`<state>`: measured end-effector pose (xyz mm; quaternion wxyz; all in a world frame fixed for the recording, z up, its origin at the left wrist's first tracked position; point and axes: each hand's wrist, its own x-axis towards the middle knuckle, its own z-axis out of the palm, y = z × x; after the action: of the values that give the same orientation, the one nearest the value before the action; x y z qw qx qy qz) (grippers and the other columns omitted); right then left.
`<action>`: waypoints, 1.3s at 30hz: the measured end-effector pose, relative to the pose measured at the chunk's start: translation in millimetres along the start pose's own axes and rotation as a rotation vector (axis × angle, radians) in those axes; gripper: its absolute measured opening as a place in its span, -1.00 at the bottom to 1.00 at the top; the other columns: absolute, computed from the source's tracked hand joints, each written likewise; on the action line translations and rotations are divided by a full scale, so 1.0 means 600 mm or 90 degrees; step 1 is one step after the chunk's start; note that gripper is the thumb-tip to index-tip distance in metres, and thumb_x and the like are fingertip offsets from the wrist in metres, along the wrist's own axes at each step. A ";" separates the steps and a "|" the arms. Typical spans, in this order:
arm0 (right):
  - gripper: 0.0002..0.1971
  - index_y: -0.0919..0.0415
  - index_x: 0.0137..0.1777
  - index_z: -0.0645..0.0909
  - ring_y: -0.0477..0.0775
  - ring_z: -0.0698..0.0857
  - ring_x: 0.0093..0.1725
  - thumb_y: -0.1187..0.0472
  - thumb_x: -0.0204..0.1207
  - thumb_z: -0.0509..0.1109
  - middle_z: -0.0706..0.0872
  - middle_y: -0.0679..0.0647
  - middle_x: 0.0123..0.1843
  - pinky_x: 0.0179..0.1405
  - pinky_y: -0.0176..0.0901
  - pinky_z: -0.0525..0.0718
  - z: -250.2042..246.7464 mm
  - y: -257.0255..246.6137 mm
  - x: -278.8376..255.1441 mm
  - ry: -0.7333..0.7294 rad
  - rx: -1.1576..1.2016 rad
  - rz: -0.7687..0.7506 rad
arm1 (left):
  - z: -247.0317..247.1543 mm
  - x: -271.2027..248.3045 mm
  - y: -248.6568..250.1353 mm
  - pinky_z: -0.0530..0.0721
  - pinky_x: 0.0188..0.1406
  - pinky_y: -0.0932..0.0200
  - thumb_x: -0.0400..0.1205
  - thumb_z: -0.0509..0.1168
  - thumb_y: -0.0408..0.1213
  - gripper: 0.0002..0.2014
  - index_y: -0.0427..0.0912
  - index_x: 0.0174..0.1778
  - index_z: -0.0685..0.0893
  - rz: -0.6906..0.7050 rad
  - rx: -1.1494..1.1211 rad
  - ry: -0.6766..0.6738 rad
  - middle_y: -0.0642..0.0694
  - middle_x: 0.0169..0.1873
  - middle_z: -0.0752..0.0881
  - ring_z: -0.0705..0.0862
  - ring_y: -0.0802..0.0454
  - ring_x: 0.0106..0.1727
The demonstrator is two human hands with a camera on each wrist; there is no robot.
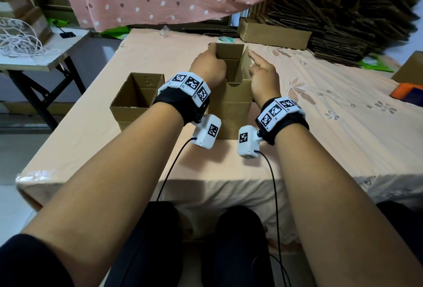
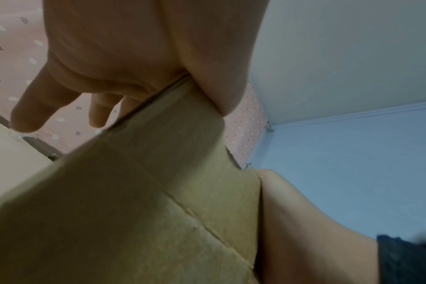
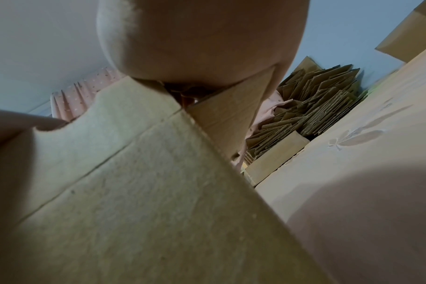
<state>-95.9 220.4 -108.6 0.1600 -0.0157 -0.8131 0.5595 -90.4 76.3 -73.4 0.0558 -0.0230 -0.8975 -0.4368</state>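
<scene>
Cardboard box (image 1: 231, 112) stands upright mid-desk (image 1: 320, 137), about halfway between the left and right edges, top flaps standing up. Left hand (image 1: 209, 66) pinches the far flap (image 1: 229, 50), thumb one side, fingers the other. Right hand (image 1: 263, 76) is spread, fingers straight, pressing the right flap (image 1: 243, 66) from outside (palm contact only partly visible).

Risks:
- An uneven push may skid or tip the light box toward the far edge.
- Forcing a flap may buckle its crease.
- The left forearm may knock the open box (image 1: 135, 103) nearer the left edge.
</scene>
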 end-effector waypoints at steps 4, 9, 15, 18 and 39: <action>-0.52 -0.10 0.57 0.51 0.04 0.61 0.39 0.24 0.71 0.09 0.58 0.00 0.54 0.16 -0.26 0.49 0.000 0.003 0.003 0.003 0.008 -0.001 | 0.001 0.001 -0.001 0.60 0.37 -0.07 0.69 0.04 -0.38 -0.50 -0.02 0.59 0.40 -0.002 -0.015 -0.006 -0.12 0.38 0.66 0.62 -0.17 0.35; -0.52 -0.06 0.58 0.50 0.03 0.55 0.50 0.26 0.71 0.09 0.55 0.00 0.57 0.17 -0.29 0.42 -0.001 0.005 0.005 -0.002 0.004 -0.004 | -0.003 0.000 0.001 0.59 0.36 -0.06 0.68 0.03 -0.38 -0.49 -0.02 0.57 0.43 -0.004 -0.021 -0.017 -0.12 0.37 0.66 0.62 -0.16 0.34; -0.51 -0.05 0.58 0.50 0.03 0.53 0.51 0.28 0.70 0.10 0.54 0.01 0.57 0.18 -0.29 0.41 -0.003 0.005 0.010 -0.013 0.006 -0.002 | -0.004 -0.002 0.002 0.60 0.32 -0.05 0.68 0.06 -0.35 -0.50 0.03 0.57 0.44 -0.016 -0.038 -0.029 -0.08 0.36 0.67 0.63 -0.14 0.32; -0.50 -0.02 0.59 0.49 0.03 0.52 0.52 0.29 0.70 0.10 0.53 0.02 0.58 0.20 -0.32 0.39 -0.004 0.006 0.014 -0.031 -0.001 -0.002 | -0.005 0.001 0.002 0.59 0.34 -0.04 0.70 0.06 -0.34 -0.50 0.00 0.59 0.42 -0.019 -0.035 -0.034 -0.10 0.37 0.65 0.62 -0.14 0.33; -0.47 0.01 0.60 0.48 0.05 0.49 0.54 0.31 0.66 0.09 0.51 0.00 0.59 0.41 -0.23 0.42 0.001 0.022 0.036 -0.073 -0.010 0.014 | -0.005 0.016 0.000 0.52 0.30 0.07 0.72 0.16 -0.29 -0.51 -0.08 0.62 0.45 -0.040 0.011 -0.056 -0.11 0.46 0.62 0.60 -0.13 0.42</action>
<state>-118.5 229.3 -115.4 0.1066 0.0060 -0.8251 0.5548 -99.7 73.7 -70.2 0.0028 -0.0135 -0.9032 -0.4289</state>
